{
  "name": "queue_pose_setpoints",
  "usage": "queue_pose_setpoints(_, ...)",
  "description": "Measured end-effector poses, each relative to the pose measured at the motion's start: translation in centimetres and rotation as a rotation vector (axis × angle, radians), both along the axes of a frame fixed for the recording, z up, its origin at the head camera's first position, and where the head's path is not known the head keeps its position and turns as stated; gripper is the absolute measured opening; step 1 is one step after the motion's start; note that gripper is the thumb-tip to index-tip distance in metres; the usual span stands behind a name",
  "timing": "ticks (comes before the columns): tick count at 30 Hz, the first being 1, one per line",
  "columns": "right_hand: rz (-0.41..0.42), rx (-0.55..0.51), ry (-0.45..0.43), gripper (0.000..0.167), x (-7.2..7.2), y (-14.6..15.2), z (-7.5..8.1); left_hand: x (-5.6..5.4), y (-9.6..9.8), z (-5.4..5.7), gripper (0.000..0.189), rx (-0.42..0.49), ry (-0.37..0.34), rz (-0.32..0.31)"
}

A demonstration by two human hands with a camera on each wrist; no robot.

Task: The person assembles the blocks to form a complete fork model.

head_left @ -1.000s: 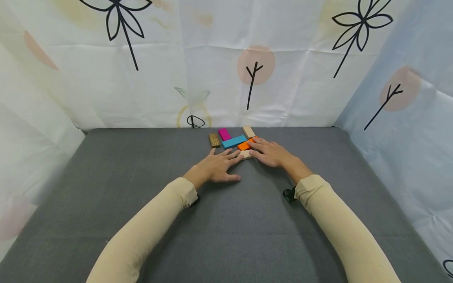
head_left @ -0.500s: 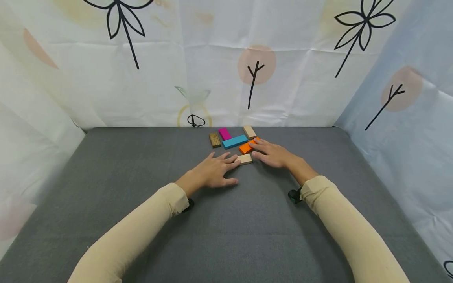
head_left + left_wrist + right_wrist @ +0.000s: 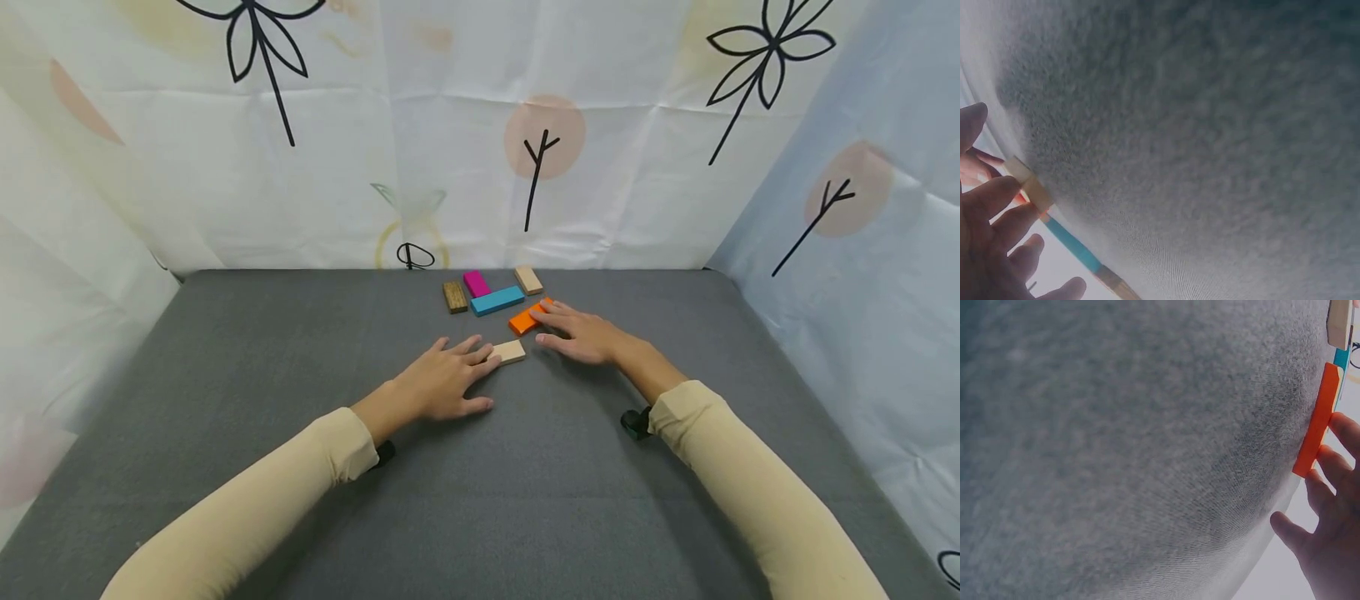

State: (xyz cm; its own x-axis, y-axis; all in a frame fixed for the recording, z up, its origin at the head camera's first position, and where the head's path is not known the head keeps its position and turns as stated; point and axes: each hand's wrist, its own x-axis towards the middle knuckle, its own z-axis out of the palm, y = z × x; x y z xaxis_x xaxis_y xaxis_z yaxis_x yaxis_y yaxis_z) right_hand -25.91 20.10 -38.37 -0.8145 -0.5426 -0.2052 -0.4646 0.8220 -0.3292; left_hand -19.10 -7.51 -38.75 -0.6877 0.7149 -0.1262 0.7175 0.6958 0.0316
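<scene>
My left hand (image 3: 442, 383), fingers spread, touches the left end of a pale wooden block (image 3: 510, 353) with its fingertips. That block lies flat on the grey table, nearest to me of all the blocks. My right hand (image 3: 588, 333) has its fingertips on top of an orange block (image 3: 525, 322), which lies slanted just behind the pale one. In the right wrist view the fingers reach along the side of the orange block (image 3: 1319, 422). The left wrist view shows fingertips against the pale block (image 3: 1036, 194), with a blue block (image 3: 1071, 242) beyond.
Behind the hands lie a blue block (image 3: 498, 301), a magenta block (image 3: 476, 283), a dark brown block (image 3: 454, 297) and a second pale wooden block (image 3: 528, 280). They sit near the table's back edge, before a patterned cloth backdrop (image 3: 465, 125).
The left hand has drawn the pale block toward me and slightly left, away from the others. The right hand has slid the orange block a little toward me, off the blue one.
</scene>
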Motion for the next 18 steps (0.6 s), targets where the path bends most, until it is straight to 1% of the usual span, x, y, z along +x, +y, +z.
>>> queue_pose_setpoints(5,0.004,0.000,0.000,0.065,0.5,0.2,0.1,0.4,-0.2,-0.2,0.073,0.000,-0.005,0.001)
queue_pose_setpoints(11,0.017,0.012,0.011,0.068,1.0,0.2,0.0,0.6,-0.4,-0.5,0.072,0.008,0.018,-0.007)
queue_pose_setpoints(18,0.025,0.018,0.015,0.069,1.4,0.4,-0.2,1.5,-0.1,-0.3,0.070,0.023,0.043,0.003)
